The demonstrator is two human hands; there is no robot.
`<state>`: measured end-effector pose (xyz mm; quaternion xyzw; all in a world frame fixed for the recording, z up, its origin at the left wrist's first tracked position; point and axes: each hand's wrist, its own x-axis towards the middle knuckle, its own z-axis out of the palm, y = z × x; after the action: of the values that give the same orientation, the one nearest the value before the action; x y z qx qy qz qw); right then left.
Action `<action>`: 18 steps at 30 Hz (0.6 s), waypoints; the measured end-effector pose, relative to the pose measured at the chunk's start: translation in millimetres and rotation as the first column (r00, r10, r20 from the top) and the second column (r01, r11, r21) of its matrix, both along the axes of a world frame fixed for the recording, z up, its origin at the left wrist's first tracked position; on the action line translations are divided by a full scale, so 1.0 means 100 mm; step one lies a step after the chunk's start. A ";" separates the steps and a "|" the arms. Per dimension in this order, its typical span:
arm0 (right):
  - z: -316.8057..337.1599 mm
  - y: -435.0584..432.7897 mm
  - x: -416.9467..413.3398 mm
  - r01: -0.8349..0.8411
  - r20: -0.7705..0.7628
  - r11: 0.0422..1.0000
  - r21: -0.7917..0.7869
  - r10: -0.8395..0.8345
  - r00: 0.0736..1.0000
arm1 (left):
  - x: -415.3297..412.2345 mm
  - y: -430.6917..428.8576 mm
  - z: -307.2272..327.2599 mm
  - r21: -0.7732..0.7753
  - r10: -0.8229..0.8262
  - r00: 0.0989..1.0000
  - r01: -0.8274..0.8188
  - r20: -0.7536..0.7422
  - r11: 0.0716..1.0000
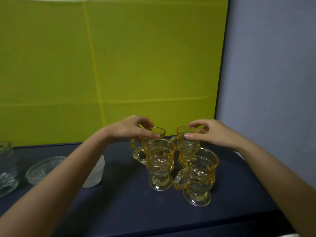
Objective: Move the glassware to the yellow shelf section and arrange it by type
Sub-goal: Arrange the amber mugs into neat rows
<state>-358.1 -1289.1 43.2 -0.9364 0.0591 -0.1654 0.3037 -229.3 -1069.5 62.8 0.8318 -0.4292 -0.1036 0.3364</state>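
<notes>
Head view, single frame. Four handled mugs stand upright in a tight group on the dark navy shelf surface (128, 202), in front of the yellow-green back panel (136, 57). I take the group's centre as the dial.

- 11 o'clock: rear-left amber footed glass mug (158, 131). The left hand (131, 129) sits on top of it, thumb and fingers curled down and clamped on its rim.
- 1 o'clock: rear-right amber footed glass mug (188, 146). The right hand (210, 134) grips its rim the same way, from above.
- 7 o'clock: front-left amber footed glass mug (160, 165), untouched.
- 5 o'clock: front-right amber footed glass mug (198, 175), untouched.

All visible handles point toward 9 o'clock. I cannot tell whether neighbouring mugs touch.

Well out at 9 o'clock are a frosted glass tumbler (95, 173), partly behind the left forearm, then a clear ribbed glass bowl (42, 168), then a clear glass jar (6, 168) at the frame edge. A grey-blue wall (273, 65) lies at 3 o'clock.
</notes>
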 end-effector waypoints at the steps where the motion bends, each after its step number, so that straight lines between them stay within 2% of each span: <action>1: 0.00 0.03 0.02 -0.010 0.000 1.000 -0.005 0.010 1.000 | 0.00 0.03 -0.01 -0.011 0.003 1.000 -0.003 -0.010 1.000; 8: -0.01 0.17 0.12 -0.059 -0.006 0.998 -0.011 0.059 0.998 | -0.03 0.17 -0.06 -0.053 0.030 0.999 -0.031 -0.029 0.998; 12: 0.02 0.21 0.07 -0.054 -0.021 0.998 -0.036 0.053 0.998 | -0.04 0.23 -0.09 -0.006 0.074 0.995 -0.074 0.073 0.997; 16: 0.08 0.26 -0.21 -0.049 0.150 0.999 0.010 0.047 0.988 | -0.26 0.31 -0.18 -0.316 0.247 0.919 -0.147 0.306 0.937; 18: 0.08 0.28 -0.43 -0.085 0.217 0.994 0.072 0.067 0.974 | -0.44 0.37 -0.24 -0.372 0.272 0.869 -0.112 0.413 0.922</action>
<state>-400.7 -1261.2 51.1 -0.9017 -0.0033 -0.2511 0.3519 -273.4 -1032.0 38.6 0.8018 -0.4213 0.2040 0.3714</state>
